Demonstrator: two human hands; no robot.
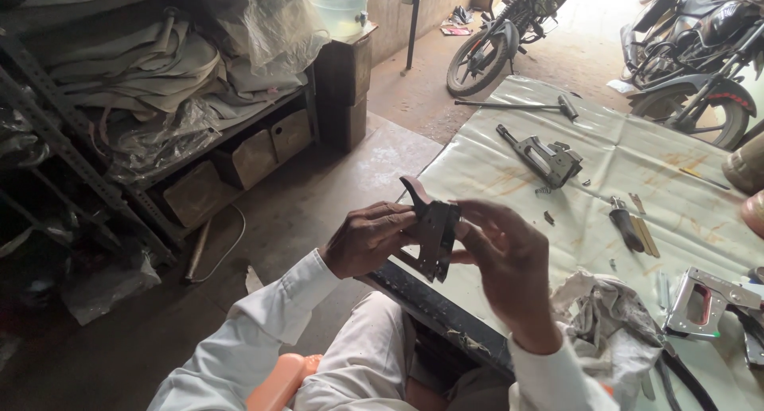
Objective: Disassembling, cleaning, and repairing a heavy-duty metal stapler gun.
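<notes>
Both hands up over the near edge of the pale sheet-covered bench [637, 152], holding a dark metal staple-gun body w/ curved handle [434, 228] between them. Left hand [368, 237] clenched round its left side, prob. to steady it; right hand [509, 256] w/ fingers [471, 234] pinching the right side, thumb side open, looks like it's working the part while the left braces. Rel. to the held gun: second dark stapler frame, taken apart [545, 158], lies farther out on bench; black-handled screwdriver [625, 224] to the right; grey rag [609, 311] lower right; silver staple gun w/ red insert [704, 301] far right. Small loose bits lie scattered between them.
</notes>
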